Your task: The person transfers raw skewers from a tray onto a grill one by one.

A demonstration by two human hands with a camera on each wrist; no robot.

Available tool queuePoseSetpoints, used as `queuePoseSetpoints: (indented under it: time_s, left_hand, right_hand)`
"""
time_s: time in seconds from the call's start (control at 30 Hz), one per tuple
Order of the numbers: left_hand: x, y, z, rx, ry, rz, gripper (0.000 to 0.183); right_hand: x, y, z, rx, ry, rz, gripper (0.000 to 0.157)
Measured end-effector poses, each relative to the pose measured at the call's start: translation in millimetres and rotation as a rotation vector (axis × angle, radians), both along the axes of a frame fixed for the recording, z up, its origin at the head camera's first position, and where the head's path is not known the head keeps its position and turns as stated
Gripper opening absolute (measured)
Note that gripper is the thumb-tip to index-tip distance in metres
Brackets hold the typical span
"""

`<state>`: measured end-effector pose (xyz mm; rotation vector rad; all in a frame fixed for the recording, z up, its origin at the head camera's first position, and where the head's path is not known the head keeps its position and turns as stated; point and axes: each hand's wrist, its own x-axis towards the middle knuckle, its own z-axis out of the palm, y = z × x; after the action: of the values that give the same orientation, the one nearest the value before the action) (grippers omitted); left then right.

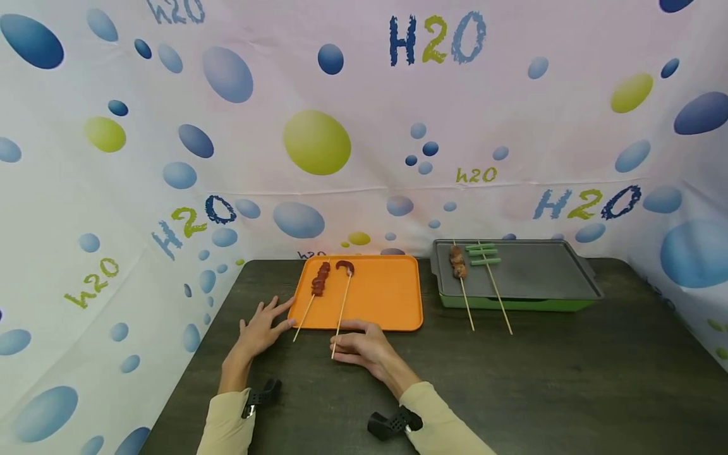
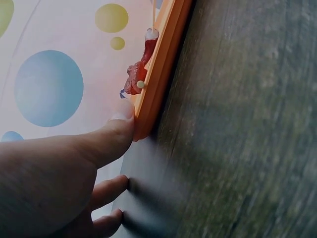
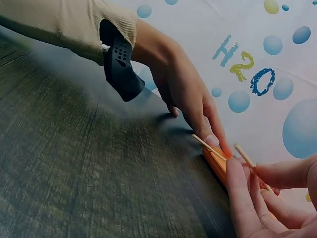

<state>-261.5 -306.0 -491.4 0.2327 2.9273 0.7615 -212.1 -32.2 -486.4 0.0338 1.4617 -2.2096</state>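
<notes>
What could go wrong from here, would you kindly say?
The right hand pinches its skewer near the bare end, so the food might swing. The left hand touches the orange tray, so a push could slide it. Two skewers overhang the front of the grey plate and could get bumped.

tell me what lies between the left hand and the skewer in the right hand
The head view shows another skewer, with dark red chunks, lying between them on the orange tray, its stick end jutting past the near edge.
</notes>
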Motion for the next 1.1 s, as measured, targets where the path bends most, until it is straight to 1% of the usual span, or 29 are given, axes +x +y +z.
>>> queuePoseSetpoints:
  time_s: [0.1,0.2,0.43,0.6,0.73,0.83,1.0,1.1]
  left_hand:
    - [1.5,-2,1.6,0.011,0.010,-0.004,0.062]
    - [2.7,-2,-0.2,0.012,0.010,-0.004,0.062]
    - [2.2,-3,0.3,0.015,0.010,0.008,0.062]
    - [-2.8,-2,0.9,0.003,0.017,-0.004,0.062]
    - [-8.0,-2,0.1,-0.013,0.020,-0.021,0.063]
    - [-11.7,-1,-1.5,-0.005,-0.001,-0.021,0.063]
    - [-11.9,-5,-2.8,0.001,-0.013,0.003,0.064]
    - [-10.0,-6,-3.6,0.005,-0.020,0.011,0.064]
  right_hand:
    - [-0.7,0,0.8,0.000,0.008,0.000,0.054]
    - [0.0,5,-0.9,0.009,0.019,0.008,0.055]
    - [3.5,20,2.9,0.077,0.083,0.015,0.055]
    - [9.6,37,12.8,0.089,0.144,0.018,0.053]
    - [17.9,54,23.7,0.099,0.183,0.015,0.055]
    - [23.6,69,33.5,0.136,0.217,0.010,0.054]
    - [31.3,91,48.7,0.206,0.281,0.029,0.055]
    - [37.1,106,55.0,0.232,0.300,0.036,0.056]
